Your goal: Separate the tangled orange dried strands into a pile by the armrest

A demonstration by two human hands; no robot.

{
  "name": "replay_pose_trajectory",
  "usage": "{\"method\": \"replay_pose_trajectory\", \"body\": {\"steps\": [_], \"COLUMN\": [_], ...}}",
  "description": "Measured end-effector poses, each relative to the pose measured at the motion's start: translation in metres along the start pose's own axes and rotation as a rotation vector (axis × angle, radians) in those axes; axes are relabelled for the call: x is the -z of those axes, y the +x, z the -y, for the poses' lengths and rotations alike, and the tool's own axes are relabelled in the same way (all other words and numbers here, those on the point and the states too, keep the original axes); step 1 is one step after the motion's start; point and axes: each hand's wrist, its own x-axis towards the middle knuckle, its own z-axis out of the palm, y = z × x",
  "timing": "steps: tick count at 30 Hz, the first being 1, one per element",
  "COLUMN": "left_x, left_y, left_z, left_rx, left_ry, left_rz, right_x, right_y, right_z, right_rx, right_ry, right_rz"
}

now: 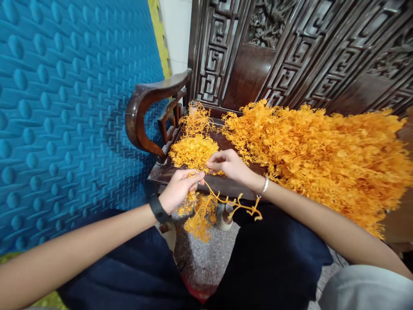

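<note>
Pinches a branching orange sprig [226, 200] in the left hand [180, 187] (dark band [158, 209] on that wrist), letting it trail rightward in front of the wooden seat [227, 143]. Holds the right hand [230, 165] near a small orange heap [193, 150], with thumb and fingertips drawn close; cannot tell, at this angle, whether gripping a piece. Has a far larger orange bunch [322, 159] to the right.

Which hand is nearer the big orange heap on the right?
Right. The right hand is just left of the big orange heap; the left hand is farther left, holding an orange stem.
</note>
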Motion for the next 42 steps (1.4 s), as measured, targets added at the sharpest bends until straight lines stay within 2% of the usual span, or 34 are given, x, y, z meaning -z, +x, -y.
{"method": "replay_pose_trajectory", "body": {"steps": [8,11,12,14,15,17,19,22,25,29,32,36,42], "left_x": [-0.009,-0.013,-0.014,-0.015,-0.014,-0.011,-0.008,-0.006,-0.007,-0.009,-0.008,-0.005,-0.004], "left_y": [0.001,-0.013,-0.020,-0.030,-0.032,-0.031,-0.026,-0.022,-0.025,-0.029,-0.026,-0.020,-0.019], "left_z": [0.002,0.008,0.011,0.019,0.022,0.028,0.032,0.036,0.041,0.048,0.047,0.042,0.031], "left_rx": [-0.025,-0.002,0.035,0.136,0.151,0.156,0.160,0.178,0.163,0.171,0.176,0.199,0.160], "left_ry": [-0.086,-0.034,-0.007,0.034,0.058,0.095,0.116,0.140,0.191,0.244,0.250,0.217,0.208], "left_rz": [-0.108,-0.108,-0.063,0.045,0.066,0.078,0.079,0.119,0.215,0.280,0.292,0.296,0.277], "right_x": [-0.010,0.010,0.021,0.041,0.049,0.059,0.060,0.055,0.050,0.043,0.037,0.029,0.020], "right_y": [0.010,0.020,0.023,0.028,0.030,0.033,0.035,0.035,0.033,0.031,0.033,0.037,0.035], "right_z": [-0.003,-0.014,-0.022,-0.043,-0.054,-0.076,-0.093,-0.103,-0.104,-0.105,-0.105,-0.102,-0.089], "right_rx": [0.054,0.037,0.012,-0.006,-0.010,-0.055,-0.109,-0.160,-0.162,-0.044,0.035,0.060,0.172], "right_ry": [-0.087,0.022,0.092,0.173,0.139,0.012,-0.084,-0.105,-0.103,-0.209,-0.343,-0.435,-0.587], "right_rz": [-0.136,-0.356,-0.483,-0.610,-0.609,-0.501,-0.401,-0.319,-0.218,-0.103,-0.098,-0.074,-0.084]}}
